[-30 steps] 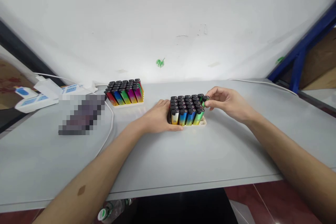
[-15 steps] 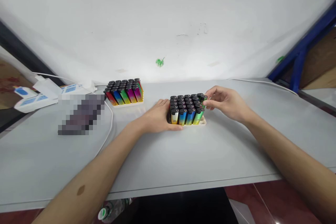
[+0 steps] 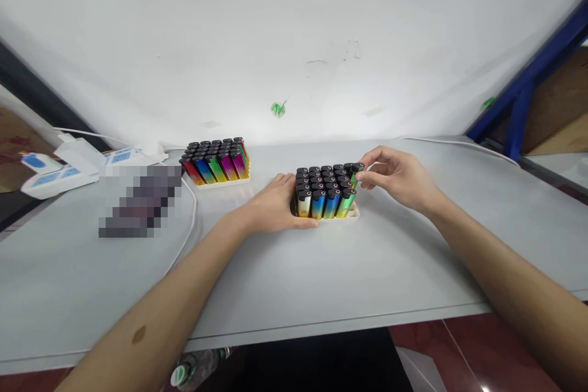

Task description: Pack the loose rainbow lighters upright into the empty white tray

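Observation:
A white tray (image 3: 354, 214) stands on the table, holding several upright lighters with black tops and shiny gradient bodies. The front row shows a silver-gold lighter (image 3: 304, 204), blue ones and a green one (image 3: 346, 204). My left hand (image 3: 274, 205) grips the tray's left side, thumb along the front edge. Between thumb and fingertips, my right hand (image 3: 390, 176) pinches a green lighter (image 3: 354, 179) at the tray's right end. This lighter stands slightly higher than its neighbours; its lower end is hidden behind the front row.
A second tray (image 3: 225, 184) full of colourful lighters sits further back on the left. Beyond it are a white power strip (image 3: 59, 179), a pixelated dark object (image 3: 142, 202) and a white cable (image 3: 193, 214). A plastic bottle (image 3: 197, 367) lies below the table (image 3: 344, 275).
The green lighter in my right hand has risen slightly, and more of its body shows. My left hand keeps its hold on the tray. The view has shifted a little.

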`<state>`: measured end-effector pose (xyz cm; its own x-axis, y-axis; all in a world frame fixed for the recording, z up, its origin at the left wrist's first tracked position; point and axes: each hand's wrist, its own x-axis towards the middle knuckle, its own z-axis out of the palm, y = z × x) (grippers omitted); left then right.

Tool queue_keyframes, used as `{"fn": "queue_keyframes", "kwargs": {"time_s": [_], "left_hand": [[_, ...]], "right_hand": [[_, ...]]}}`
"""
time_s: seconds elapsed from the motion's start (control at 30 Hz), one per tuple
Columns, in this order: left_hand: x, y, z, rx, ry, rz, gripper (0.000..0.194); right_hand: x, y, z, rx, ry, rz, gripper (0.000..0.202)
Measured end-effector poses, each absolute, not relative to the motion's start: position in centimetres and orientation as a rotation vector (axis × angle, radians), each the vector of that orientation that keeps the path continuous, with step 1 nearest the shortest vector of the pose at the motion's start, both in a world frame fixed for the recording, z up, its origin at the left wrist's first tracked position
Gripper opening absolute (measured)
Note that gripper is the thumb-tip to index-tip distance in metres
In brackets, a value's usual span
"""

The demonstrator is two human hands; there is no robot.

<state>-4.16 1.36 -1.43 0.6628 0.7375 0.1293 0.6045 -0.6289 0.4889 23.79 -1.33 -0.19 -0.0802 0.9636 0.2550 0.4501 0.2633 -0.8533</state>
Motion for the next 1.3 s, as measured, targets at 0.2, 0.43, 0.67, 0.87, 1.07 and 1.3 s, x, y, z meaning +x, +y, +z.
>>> {"fn": "queue_keyframes", "kwargs": {"time_s": [0.2,0.43,0.67,0.87,1.07,1.3], "left_hand": [[-4.2,1.4,-1.4,2.478,1.049,0.43,0.081],[-4.1,1.4,-1.4,2.47,1.054,0.446,0.082],[-5.1,2.3,-1.4,2.452,1.08,0.287,0.095],[-7.1,3.0,0.2,2.394,1.009,0.207,0.07],[-7.0,4.1,-1.6,2.505,1.107,0.424,0.036],[-6.0,4.8,-3.7,2.579,1.237,0.534,0.033]], "right_hand": [[23.4,-1.6,-0.2,-1.337,-1.676,0.801,0.039],[23.8,-1.1,-0.6,-1.438,-1.78,0.717,0.039],[26.6,0.2,-1.7,-1.693,-2.057,0.452,0.039],[27.5,1.1,-2.8,-1.934,-2.081,0.125,0.051],[27.3,0.8,-2.9,-1.913,-2.111,0.229,0.054],[27.3,0.7,-2.8,-1.932,-2.131,0.244,0.056]]}}
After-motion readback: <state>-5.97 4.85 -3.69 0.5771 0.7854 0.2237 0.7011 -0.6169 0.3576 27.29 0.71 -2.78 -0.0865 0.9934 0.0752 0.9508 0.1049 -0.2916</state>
